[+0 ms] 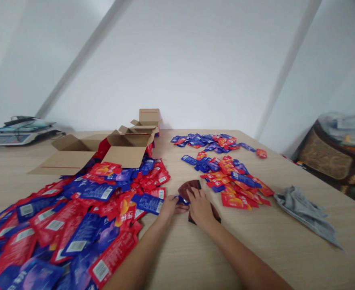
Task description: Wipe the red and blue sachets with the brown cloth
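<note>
In the head view my left hand (pixel 168 208) grips one end of a small blue packet (pixel 182 200) with closed fingers. My right hand (pixel 200 207) is bent over a dark brown cloth (pixel 189 186), its fingertips pressing the cloth against the packet's other end. More of the cloth shows under the right palm; the fingertips' exact hold is partly hidden. Close by on the left, a flat blue packet (pixel 149 203) lies at the edge of a large heap of red and blue packets (pixel 83 197).
Open cardboard boxes (pixel 124 155) stand behind the left heap. To the right lie a nearer pile of packets (pixel 234 177) and a farther one (pixel 206 141). A grey cloth (pixel 306 213) rests near the right edge, and a flat scale-like device (pixel 17 137) sits far left.
</note>
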Tool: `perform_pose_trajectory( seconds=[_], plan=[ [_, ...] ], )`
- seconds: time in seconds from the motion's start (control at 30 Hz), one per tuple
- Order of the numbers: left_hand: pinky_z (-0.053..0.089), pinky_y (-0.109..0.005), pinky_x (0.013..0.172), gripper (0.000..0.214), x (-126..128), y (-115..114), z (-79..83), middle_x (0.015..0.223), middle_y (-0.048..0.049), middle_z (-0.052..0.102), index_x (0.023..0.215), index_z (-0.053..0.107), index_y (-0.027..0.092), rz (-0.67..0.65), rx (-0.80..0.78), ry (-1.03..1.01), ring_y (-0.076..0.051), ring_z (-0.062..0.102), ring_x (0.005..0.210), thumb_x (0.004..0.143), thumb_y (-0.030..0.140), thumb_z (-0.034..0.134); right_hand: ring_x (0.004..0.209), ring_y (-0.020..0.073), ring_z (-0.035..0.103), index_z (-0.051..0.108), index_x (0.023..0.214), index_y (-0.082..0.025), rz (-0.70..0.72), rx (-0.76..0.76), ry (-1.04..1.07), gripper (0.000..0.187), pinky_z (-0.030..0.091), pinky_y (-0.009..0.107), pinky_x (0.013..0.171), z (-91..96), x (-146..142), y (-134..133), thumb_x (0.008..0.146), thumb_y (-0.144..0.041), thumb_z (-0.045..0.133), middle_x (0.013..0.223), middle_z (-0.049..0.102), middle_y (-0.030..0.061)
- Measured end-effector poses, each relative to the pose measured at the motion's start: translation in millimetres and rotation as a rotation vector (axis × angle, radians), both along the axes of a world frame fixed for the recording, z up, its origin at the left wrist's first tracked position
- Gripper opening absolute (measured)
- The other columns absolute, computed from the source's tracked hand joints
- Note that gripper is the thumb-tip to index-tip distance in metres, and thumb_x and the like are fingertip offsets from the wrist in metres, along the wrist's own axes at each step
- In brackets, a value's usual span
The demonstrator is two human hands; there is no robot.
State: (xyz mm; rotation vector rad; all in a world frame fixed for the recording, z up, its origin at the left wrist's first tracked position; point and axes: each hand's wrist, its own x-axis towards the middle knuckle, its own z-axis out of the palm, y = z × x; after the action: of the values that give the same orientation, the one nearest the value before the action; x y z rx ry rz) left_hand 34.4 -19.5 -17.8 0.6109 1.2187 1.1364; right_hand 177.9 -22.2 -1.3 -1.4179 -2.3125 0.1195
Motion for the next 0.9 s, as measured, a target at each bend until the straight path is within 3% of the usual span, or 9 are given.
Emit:
perform_pose_trajectory(
  seconds=[0.13, 0.3, 0.33, 0.4, 0.53, 0.63, 0.7, 0.8, 0.9],
  plan=[
    [0.051, -0.027, 0.051, 0.020, -1.8, -1.1, 1.2, 0.066, -0.0087, 0.069, 0.085, 0.060, 0.010, 0.004, 0.068, 0.129, -0.018, 0.065, 0.053, 0.078, 0.010, 0.041, 0.112, 0.0219, 0.042, 0.056, 0.119, -0.022, 0.238, -0.191, 0.365, 0.053, 0.030, 0.038, 0.097, 4.0, -9.3, -1.1, 0.071, -0.010, 0.040, 0.124, 0.052, 0.0056],
    [0.040, -0.022, 0.036, 0.030, -6.0, -3.1, -1.2, 0.052, -0.0032, 0.063, 0.103, 0.056, 0.012, -0.080, 0.174, 0.125, -0.016, 0.056, 0.038, 0.083, 0.030, 0.043, 0.076, 0.0189, 0.061, 0.069, 0.087, -0.018, 0.463, -0.792, 1.097, 0.031, 0.046, 0.034, 0.074, 8.3, 6.9, 7.7, 0.064, -0.022, 0.048, 0.083, 0.067, 0.0029],
    [0.037, -0.020, 0.033, 0.033, -6.8, -3.9, -1.0, 0.048, -0.0016, 0.061, 0.105, 0.054, 0.012, -0.087, 0.189, 0.118, -0.015, 0.053, 0.035, 0.083, 0.034, 0.044, 0.070, 0.0181, 0.061, 0.068, 0.087, -0.017, 0.433, -0.848, 1.238, 0.031, 0.048, 0.032, 0.069, 10.4, 11.4, 8.5, 0.062, -0.023, 0.051, 0.079, 0.067, 0.0022],
    [0.035, -0.019, 0.033, 0.037, -8.7, -6.2, 0.9, 0.047, 0.0004, 0.059, 0.109, 0.052, 0.013, -0.098, 0.218, 0.082, -0.012, 0.050, 0.033, 0.081, 0.038, 0.047, 0.066, 0.0171, 0.062, 0.067, 0.089, -0.017, 0.271, -0.807, 1.507, 0.033, 0.049, 0.029, 0.063, 15.8, 21.3, 10.7, 0.057, -0.023, 0.057, 0.077, 0.068, 0.0011],
    [0.045, -0.021, 0.047, 0.034, -13.0, -11.3, 7.8, 0.062, -0.0044, 0.065, 0.102, 0.056, 0.009, -0.095, 0.256, -0.026, -0.012, 0.059, 0.049, 0.070, 0.022, 0.057, 0.063, 0.0162, 0.062, 0.065, 0.092, -0.020, -0.087, -0.493, 1.821, 0.037, 0.050, 0.027, 0.057, 22.6, 45.1, 21.9, 0.055, -0.024, 0.063, 0.076, 0.067, -0.0015],
    [0.048, -0.022, 0.055, 0.033, -13.3, -12.0, 10.1, 0.061, -0.0082, 0.065, 0.097, 0.058, 0.004, -0.121, 0.242, -0.045, -0.014, 0.062, 0.056, 0.067, 0.017, 0.055, 0.068, 0.0158, 0.062, 0.063, 0.099, -0.021, -0.219, -0.308, 1.777, 0.038, 0.050, 0.027, 0.060, 18.7, 57.1, 32.3, 0.061, -0.028, 0.060, 0.081, 0.067, -0.0021],
    [0.047, -0.022, 0.053, 0.033, -11.0, -10.7, 8.5, 0.058, -0.0081, 0.064, 0.097, 0.058, 0.004, -0.107, 0.237, -0.013, -0.014, 0.061, 0.053, 0.070, 0.022, 0.056, 0.083, 0.0176, 0.062, 0.063, 0.101, -0.022, -0.208, -0.199, 1.595, 0.036, 0.050, 0.030, 0.072, 15.5, 56.5, 33.5, 0.067, -0.030, 0.056, 0.092, 0.066, -0.0002],
    [0.042, -0.021, 0.041, 0.034, -5.5, -8.4, 2.4, 0.049, -0.0020, 0.060, 0.096, 0.055, 0.008, -0.045, 0.250, 0.094, -0.013, 0.055, 0.041, 0.070, 0.029, 0.060, 0.109, 0.0205, 0.050, 0.061, 0.109, -0.022, -0.037, -0.040, 1.104, 0.037, 0.040, 0.036, 0.093, 15.3, 40.9, 19.8, 0.074, -0.028, 0.049, 0.115, 0.059, 0.0039],
    [0.041, -0.021, 0.038, 0.037, -2.0, -8.0, -3.6, 0.051, 0.0012, 0.061, 0.101, 0.052, 0.014, 0.005, 0.332, 0.186, -0.013, 0.055, 0.039, 0.067, 0.025, 0.061, 0.118, 0.0214, 0.040, 0.052, 0.124, -0.025, 0.219, -0.011, 0.505, 0.046, 0.031, 0.039, 0.101, 17.6, 16.9, -5.0, 0.078, -0.021, 0.046, 0.129, 0.049, 0.0037]
  ],
)
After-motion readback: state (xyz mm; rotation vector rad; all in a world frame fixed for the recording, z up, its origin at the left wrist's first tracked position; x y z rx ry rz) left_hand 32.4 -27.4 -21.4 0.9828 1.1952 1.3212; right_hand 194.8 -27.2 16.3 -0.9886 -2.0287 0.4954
